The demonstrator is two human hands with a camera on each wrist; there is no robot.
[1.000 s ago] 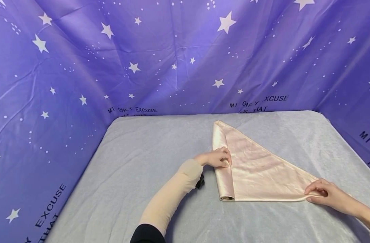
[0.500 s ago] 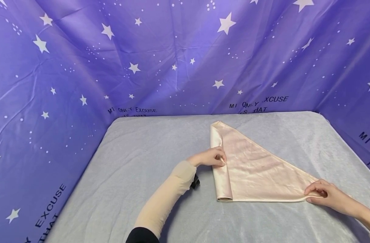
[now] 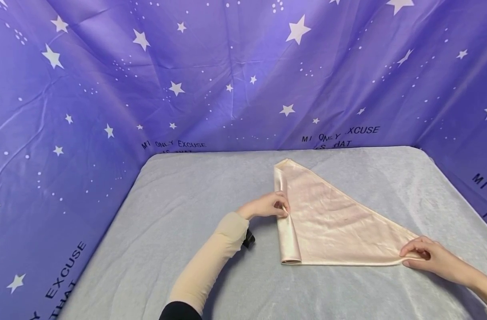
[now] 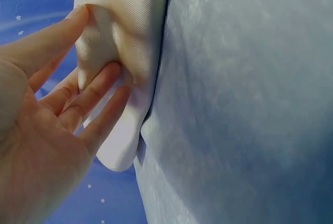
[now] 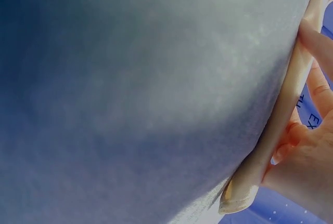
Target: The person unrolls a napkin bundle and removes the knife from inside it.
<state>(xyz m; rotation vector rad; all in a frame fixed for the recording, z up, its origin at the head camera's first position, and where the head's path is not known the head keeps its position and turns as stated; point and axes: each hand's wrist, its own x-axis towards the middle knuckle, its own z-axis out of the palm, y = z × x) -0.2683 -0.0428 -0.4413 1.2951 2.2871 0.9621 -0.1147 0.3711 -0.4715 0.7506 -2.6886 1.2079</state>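
Note:
A pale pink satin cloth [image 3: 339, 218] lies in a triangle on the table, its left side turned over into a flattened roll [image 3: 288, 244]. My left hand [image 3: 267, 205] pinches the free edge of that roll about halfway along. In the left wrist view, the thumb and fingers [image 4: 106, 78] bear on the shiny fabric [image 4: 122, 26]. At the cloth's narrow right corner, my right hand [image 3: 435, 258] pinches the near edge between thumb and fingers. The right wrist view shows the folded hem [image 5: 278, 115] running past the right thumb, with the other fingers on the far side.
A grey plush cover [image 3: 179, 200] spreads over the table. Purple curtains [image 3: 227, 66] with white stars hang behind it and on both sides. A small black device [image 3: 249, 239] sits at my left wrist, below the beige sleeve.
My left hand has moved left, taking the roll's edge along. The roll has shifted left and opened out somewhat, so the flat part is wider. The right hand has stayed in place.

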